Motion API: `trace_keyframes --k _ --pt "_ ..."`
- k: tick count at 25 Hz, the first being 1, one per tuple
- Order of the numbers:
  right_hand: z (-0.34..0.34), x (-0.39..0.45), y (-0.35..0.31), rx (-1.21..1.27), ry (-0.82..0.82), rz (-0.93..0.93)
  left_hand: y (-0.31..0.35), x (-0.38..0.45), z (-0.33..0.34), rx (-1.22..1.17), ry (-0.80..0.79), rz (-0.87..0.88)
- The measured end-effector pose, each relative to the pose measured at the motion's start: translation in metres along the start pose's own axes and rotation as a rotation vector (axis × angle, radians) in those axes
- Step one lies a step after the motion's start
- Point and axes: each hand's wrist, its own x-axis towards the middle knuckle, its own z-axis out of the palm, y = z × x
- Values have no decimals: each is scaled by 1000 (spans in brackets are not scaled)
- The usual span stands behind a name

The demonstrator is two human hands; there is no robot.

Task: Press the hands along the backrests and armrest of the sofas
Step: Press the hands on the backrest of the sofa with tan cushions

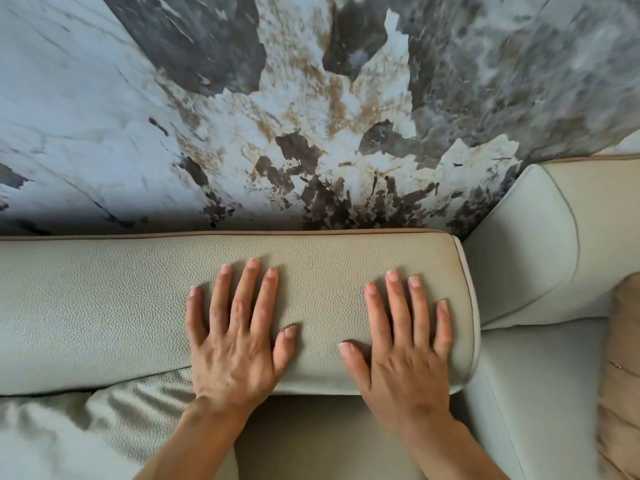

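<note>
A pale grey-green leather backrest (104, 299) runs across the view, with tan piping along its far edge. My left hand (239, 337) lies flat on its top, palm down, fingers spread. My right hand (405, 344) lies flat the same way near the backrest's right end. Both hands hold nothing. At the right, a second sofa section's backrest (540, 244) meets this one at a corner.
A marble-patterned wall (311, 116) in white, grey and brown stands right behind the sofas. A wrinkled pale cushion (69, 431) lies at the lower left. A tan cushion (620, 375) sits at the right edge on the adjoining seat (533, 393).
</note>
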Motion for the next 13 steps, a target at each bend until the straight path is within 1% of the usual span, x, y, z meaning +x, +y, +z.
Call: trace_keyframes --k 13 --pt "23 66 12 55 -38 -43 -2 48 35 24 21 -57"
